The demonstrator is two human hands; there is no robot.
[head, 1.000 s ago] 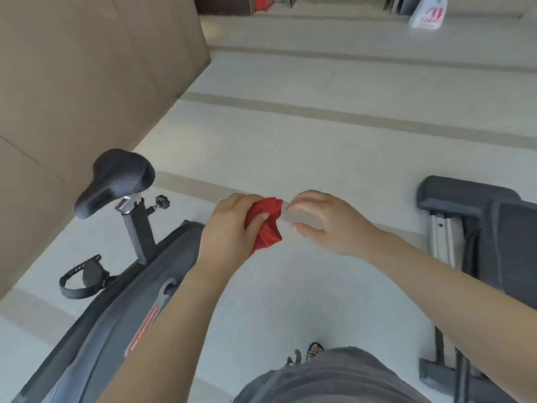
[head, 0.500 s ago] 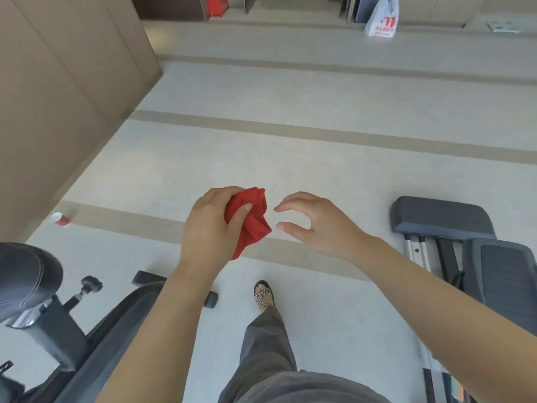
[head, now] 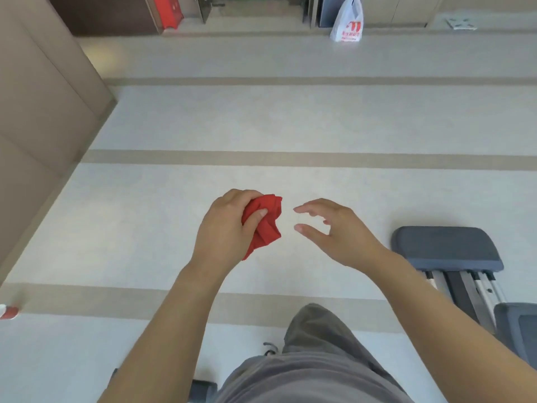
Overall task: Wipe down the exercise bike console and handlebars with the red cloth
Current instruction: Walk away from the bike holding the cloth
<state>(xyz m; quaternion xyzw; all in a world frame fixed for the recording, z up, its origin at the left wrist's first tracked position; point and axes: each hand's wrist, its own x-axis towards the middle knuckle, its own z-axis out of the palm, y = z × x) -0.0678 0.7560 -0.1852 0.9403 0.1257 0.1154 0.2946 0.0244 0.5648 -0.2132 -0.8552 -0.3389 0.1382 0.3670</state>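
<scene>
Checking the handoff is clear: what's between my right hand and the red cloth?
Nothing. The head view shows only pale floor through the gap between the right hand and the red cloth, which the left hand grips.

Part of the red cloth [head: 266, 225] is buried in my left hand [head: 226, 231]. At the left edge a small red-and-white thing [head: 7, 312] is cut off and blurred. The red print on the white bag [head: 347, 24], at the top, is unreadable.

You can read no text: the white plastic bag [head: 347, 24] carries a red logo and lettering, both too blurred.
</scene>
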